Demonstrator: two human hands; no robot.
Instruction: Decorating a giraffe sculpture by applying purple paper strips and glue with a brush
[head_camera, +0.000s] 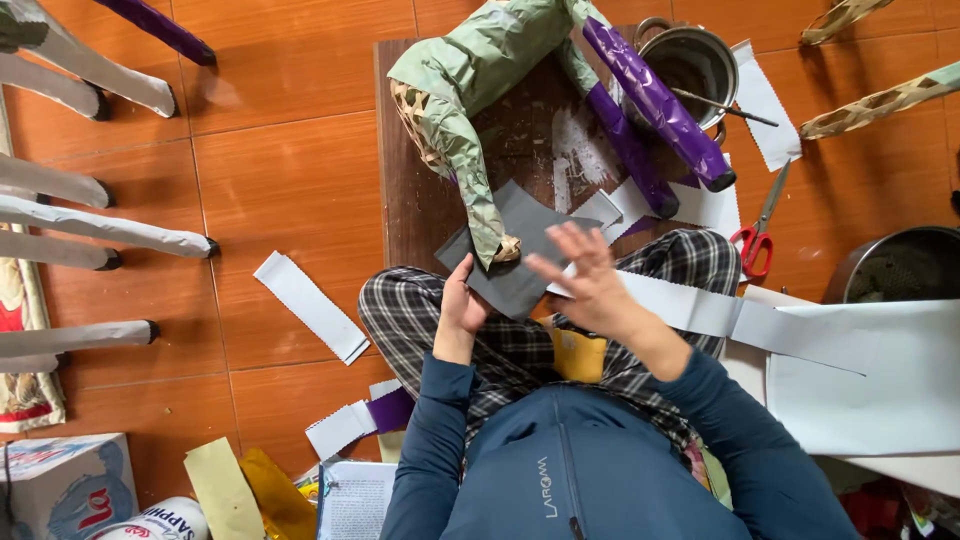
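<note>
White paper-wrapped sticks (105, 230) lie fanned across the orange tile floor (270, 180) at far left, with a loose white strip (310, 306) just right of them. At centre, a seated person in checked trousers (410, 310) works over a dark wooden board (420, 200). The left hand (462, 305) grips the lower edge of a dark grey sheet (515, 260), fingers closed on it; the sheet rests on the board's near edge and the lap, under the foot of a green paper-covered figure (470, 90) lying on the board. The right hand (588, 280) hovers just beside the sheet, fingers spread and holding nothing, above a long white strip (690, 305) running rightward. Two purple-wrapped legs (655, 100) lie beside the figure. Farther right stand a metal pot (700, 60) with a brush in it, red-handled scissors (757, 240) on the floor, and a second pot (900, 265) at the edge.
</note>
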